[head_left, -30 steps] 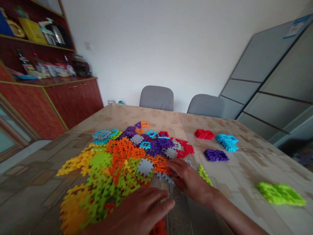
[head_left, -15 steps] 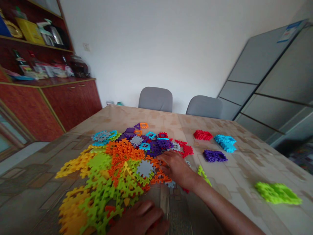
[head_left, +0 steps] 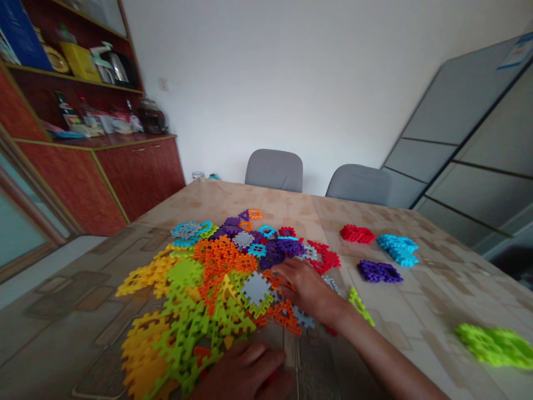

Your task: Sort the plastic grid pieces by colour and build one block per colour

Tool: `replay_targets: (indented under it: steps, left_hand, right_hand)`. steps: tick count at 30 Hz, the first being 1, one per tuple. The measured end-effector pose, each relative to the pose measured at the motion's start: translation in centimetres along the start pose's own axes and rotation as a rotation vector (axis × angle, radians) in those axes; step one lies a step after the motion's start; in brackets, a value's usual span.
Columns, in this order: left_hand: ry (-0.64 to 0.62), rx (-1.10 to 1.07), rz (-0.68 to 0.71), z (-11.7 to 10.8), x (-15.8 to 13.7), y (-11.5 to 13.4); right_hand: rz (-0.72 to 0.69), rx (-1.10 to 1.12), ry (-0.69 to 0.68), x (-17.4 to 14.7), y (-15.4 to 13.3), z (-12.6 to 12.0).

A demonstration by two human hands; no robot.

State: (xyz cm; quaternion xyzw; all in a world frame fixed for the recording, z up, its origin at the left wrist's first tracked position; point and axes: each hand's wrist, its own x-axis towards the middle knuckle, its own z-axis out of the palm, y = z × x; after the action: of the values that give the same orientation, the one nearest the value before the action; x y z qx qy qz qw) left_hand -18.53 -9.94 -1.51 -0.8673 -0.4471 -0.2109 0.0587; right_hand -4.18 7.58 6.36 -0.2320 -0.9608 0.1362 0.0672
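A heap of flat, notched interlocking plastic building pieces [head_left: 185, 272] in several colours lies across the table. My right hand [head_left: 306, 286] reaches into its right side, fingers curled down and closed around an orange piece [head_left: 275, 279], mostly hidden by them. Beside it rest a grey octagonal piece [head_left: 256, 288] and an orange triangular piece [head_left: 285, 316]. At the bottom edge, my left hand [head_left: 245, 369] is closed near the green pieces [head_left: 187, 333]. A bit of a red piece [head_left: 272, 378] shows between its fingers; the rest is hidden.
To the right stand sorted stacks: red [head_left: 357, 234], light blue [head_left: 397, 250], purple [head_left: 380, 271] and green [head_left: 495, 344]. A loose green piece [head_left: 360, 306] lies by my right forearm. Two grey chairs [head_left: 275, 168] stand behind the table [head_left: 316, 216], with a cabinet [head_left: 137, 178] at left.
The view has turned slightly left, so everything appears shifted right. My right hand's fingers have shifted slightly among the orange pieces; my left hand stays low with the red piece.
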Motion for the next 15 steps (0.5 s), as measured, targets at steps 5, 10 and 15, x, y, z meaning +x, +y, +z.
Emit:
replay_targets:
  steps: [5, 10, 15]
  left_hand:
    - [0.01, 0.004, -0.019, 0.2, 0.1, 0.2]
    - [-0.014, -0.015, -0.023, -0.3, 0.6, 0.1]
    - [-0.113, -0.067, -0.007, -3.8, 1.6, -0.4]
  right_hand:
    - [0.066, -0.023, -0.017, -1.1, 0.5, -1.6]
    - [0.089, -0.058, -0.106, -1.0, -0.3, -0.8]
    - [0.091, -0.073, -0.116, -0.7, -1.0, -0.4]
